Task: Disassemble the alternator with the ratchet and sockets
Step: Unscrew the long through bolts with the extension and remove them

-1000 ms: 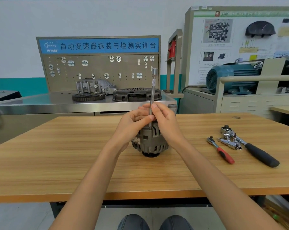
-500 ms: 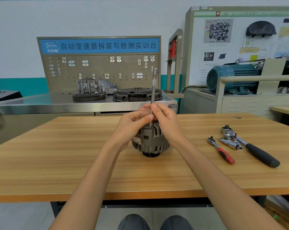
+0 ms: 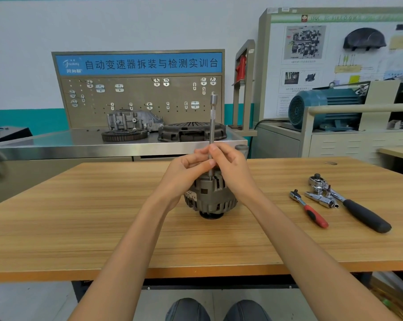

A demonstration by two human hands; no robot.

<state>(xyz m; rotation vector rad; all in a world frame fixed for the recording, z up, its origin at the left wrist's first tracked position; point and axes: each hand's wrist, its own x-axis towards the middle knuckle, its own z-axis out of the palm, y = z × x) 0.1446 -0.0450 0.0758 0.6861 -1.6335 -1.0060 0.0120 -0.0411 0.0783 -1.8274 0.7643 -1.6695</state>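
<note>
A grey alternator [image 3: 209, 200] stands pulley-down on the wooden table [image 3: 80, 223], just in front of me. A long steel extension bar [image 3: 212, 121] rises upright from its top. My left hand [image 3: 184, 172] and my right hand [image 3: 233, 170] both pinch the bar's lower part between fingers and thumb, right above the housing. The bar's foot and the fastener under it are hidden by my fingers. To the right on the table lie a small red-handled ratchet [image 3: 309, 209], a big black-handled ratchet [image 3: 357, 209] and a chrome piece [image 3: 320, 199] between them.
A steel bench [image 3: 57, 144] behind the table carries a gear ring, a housing casting and a clutch cover [image 3: 191, 132]. A tool pegboard stands at its back. A blue electric motor [image 3: 323, 107] sits on a cabinet at the right. My knees show below the table's front edge.
The fingers of both hands have shifted slightly on the bar. The bar and alternator stay in place.
</note>
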